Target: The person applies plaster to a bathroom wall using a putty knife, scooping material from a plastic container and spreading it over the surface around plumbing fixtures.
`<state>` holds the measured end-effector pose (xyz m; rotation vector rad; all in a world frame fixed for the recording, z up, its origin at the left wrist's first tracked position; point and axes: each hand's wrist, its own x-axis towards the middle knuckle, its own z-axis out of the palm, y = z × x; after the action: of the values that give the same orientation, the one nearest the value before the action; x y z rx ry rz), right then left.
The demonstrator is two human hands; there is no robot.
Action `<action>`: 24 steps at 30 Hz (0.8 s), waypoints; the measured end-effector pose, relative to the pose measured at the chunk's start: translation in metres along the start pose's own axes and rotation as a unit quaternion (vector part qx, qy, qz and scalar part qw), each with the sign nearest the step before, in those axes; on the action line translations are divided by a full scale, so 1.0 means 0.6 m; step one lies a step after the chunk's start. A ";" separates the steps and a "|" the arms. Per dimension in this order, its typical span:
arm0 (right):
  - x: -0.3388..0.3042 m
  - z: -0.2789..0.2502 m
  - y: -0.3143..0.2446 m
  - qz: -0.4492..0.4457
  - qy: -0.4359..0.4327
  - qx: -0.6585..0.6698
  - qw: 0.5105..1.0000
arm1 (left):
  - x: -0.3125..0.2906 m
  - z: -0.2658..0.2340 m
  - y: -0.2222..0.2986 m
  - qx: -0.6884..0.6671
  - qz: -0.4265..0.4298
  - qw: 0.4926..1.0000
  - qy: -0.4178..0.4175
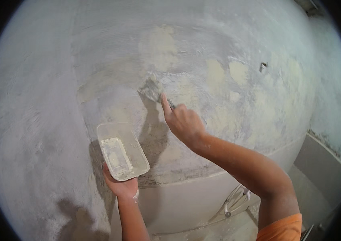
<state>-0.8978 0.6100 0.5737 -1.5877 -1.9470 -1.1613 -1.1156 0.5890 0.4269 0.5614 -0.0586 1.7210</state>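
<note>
Holding a scraper (151, 89) up to the wall (202, 44), the right hand (184, 122) is closing around its handle, with the index finger stretching toward the blade. The blade is carrying a smear of pale paste and seems to be meeting the wall, left of the middle of the view. Lower down, the left hand (121, 185) is supporting a clear plastic tub (127, 135) from beneath; one finger is showing along the tub's left edge, while the others are hiding behind it. The tub is tilting toward the camera, and a shallow layer of cream paste (119, 160) is covering part of its bottom.

Judging by the wall, the work is sitting somewhere partway. Cream patches (238, 73) are already spreading across the middle and right side, some looking thick and solid, others thin and streaky. Between them, bare-looking grey areas are showing through, and the wall to the left is appearing mostly grey. Whether those grey parts are needing paste is impossible to tell. Below, a pale panel (190, 197) is running along the wall's foot, with a white hose (227, 207) lying near it.
</note>
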 end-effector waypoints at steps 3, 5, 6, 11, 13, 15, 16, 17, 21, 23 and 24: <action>-0.077 0.008 0.052 -0.012 -0.061 0.008 0.998 | 0.011 0.024 -0.032 -0.019 -0.009 0.999 -0.030; -0.110 -0.021 0.084 -0.037 -0.184 0.029 0.982 | 0.018 0.040 -0.050 -0.021 -0.021 0.999 -0.041; -0.114 -0.032 0.099 -0.020 -0.185 0.031 0.982 | 0.024 0.042 -0.058 -0.003 -0.021 0.999 -0.039; -0.024 -0.111 0.200 0.133 -0.024 0.115 0.984 | 0.042 0.109 -0.093 -0.014 -0.043 0.999 -0.011; 0.032 -0.104 0.245 0.149 0.042 0.086 0.984 | 0.053 0.114 -0.103 -0.005 -0.049 0.999 -0.019; 0.080 -0.091 0.266 0.161 0.108 0.062 0.979 | 0.067 0.117 -0.107 -0.002 -0.047 0.999 -0.026; 0.102 -0.088 0.270 0.213 0.051 0.084 0.972 | 0.073 0.118 -0.111 0.003 -0.043 0.999 -0.029; 0.121 -0.077 0.269 0.261 -0.004 0.109 0.959 | 0.076 0.118 -0.110 0.002 -0.043 0.998 -0.035; 0.090 0.035 0.234 0.334 -0.049 0.116 0.934 | 0.073 0.076 -0.129 0.022 -0.053 0.998 -0.022; 0.048 0.095 0.203 0.357 -0.056 0.109 0.926 | 0.069 0.041 -0.147 0.069 -0.027 0.995 -0.067; 0.028 0.122 0.188 0.369 -0.054 0.101 0.922 | 0.073 0.025 -0.160 0.078 -0.036 0.994 -0.066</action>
<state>-0.7821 0.6803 0.5832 -2.0239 -1.2502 -0.5503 -1.0260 0.6464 0.4319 0.7830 0.0019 1.6264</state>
